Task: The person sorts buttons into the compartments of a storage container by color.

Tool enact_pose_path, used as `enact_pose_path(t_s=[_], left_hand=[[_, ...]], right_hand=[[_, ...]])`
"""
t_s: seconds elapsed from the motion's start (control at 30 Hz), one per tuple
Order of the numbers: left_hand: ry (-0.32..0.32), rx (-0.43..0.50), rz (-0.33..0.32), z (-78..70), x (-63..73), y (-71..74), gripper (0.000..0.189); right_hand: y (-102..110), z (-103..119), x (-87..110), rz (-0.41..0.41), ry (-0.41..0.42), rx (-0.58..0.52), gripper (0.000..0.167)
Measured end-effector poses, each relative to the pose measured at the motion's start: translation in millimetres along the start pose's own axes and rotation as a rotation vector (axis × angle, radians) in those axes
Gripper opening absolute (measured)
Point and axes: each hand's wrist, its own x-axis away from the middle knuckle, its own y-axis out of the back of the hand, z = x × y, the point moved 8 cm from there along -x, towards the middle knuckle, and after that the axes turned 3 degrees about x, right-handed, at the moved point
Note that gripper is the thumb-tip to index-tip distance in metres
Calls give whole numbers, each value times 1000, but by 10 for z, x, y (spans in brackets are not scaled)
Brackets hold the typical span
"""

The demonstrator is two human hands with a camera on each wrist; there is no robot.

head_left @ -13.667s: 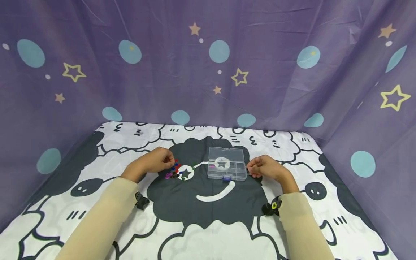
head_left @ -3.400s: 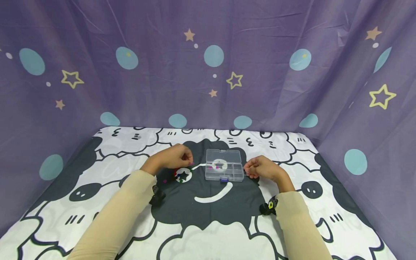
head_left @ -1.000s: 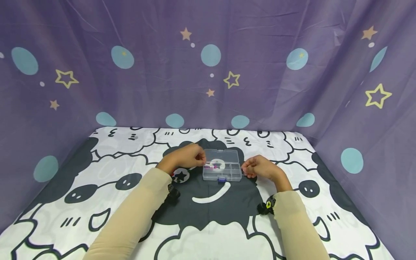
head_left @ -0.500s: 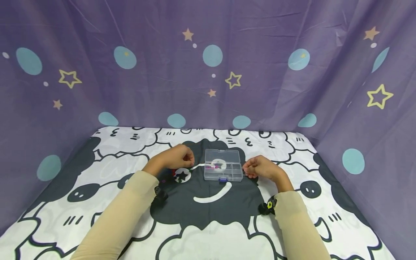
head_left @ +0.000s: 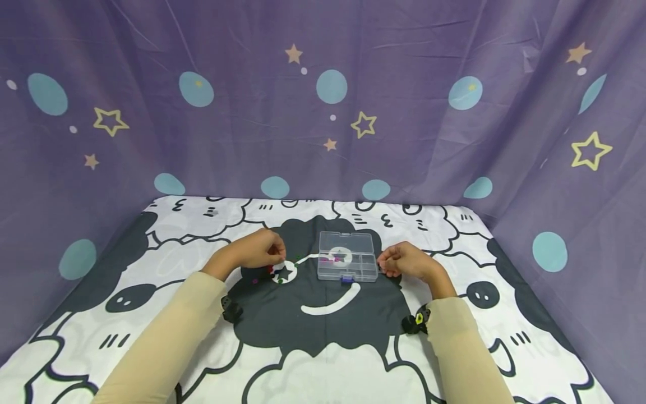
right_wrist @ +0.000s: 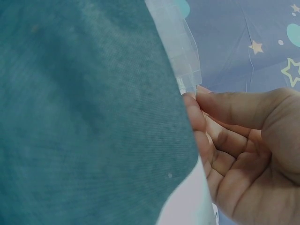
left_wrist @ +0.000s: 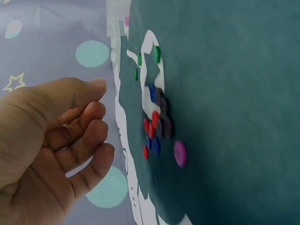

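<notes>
Fingers (left_wrist: pixel 95 136) of our left hand (head_left: pixel 257 249), slack and empty, had returned near the loose pieces (left_wrist: pixel 151 129); our right hand (head_left: pixel 406 260) pinched the clear box (head_left: pixel 330 274), pink pieces (head_left: pixel 330 260) inside; we judged filling part-done.

A purple curtain (head_left: pixel 414 140) hangs behind and along both sides, printed with pale blue ovals (head_left: pixel 331 87), outlined yellow stars (head_left: pixel 591 150) and small peach stars (head_left: pixel 330 145). The cloth-covered bench (head_left: pixel 328 379) shows black-outlined cartoon faces (head_left: pixel 131 298), evenly lit.
</notes>
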Motion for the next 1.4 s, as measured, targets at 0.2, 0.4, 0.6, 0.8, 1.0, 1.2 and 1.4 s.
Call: enact_pose_path(t_s=[0.2, 0.4, 0.6, 0.8, 1.0, 1.2, 1.4], left_hand=[[20, 6, 18, 93, 142, 13, 11], [40, 3, 28, 175, 266, 39, 13], [41, 0, 33, 282, 370, 29, 15], [30, -7, 54, 292, 455, 5, 15], [23, 23, 71, 313, 511, -37, 15], [42, 55, 72, 323, 552, -43, 12], [70, 78, 92, 351, 547, -90, 12]], right_hand=[[-1, 6, 5, 9, -6, -6, 14], [9, 17, 14, 6, -16, -5, 13], [9, 7, 10, 6, -19, 0, 14], [16, 7, 4, 6, -10, -1, 14], [7, 19, 6, 6, -15, -5, 14], [5, 38, 20, 3, -16, 4, 17], [1, 37, 33, 4, -11, 0, 17]])
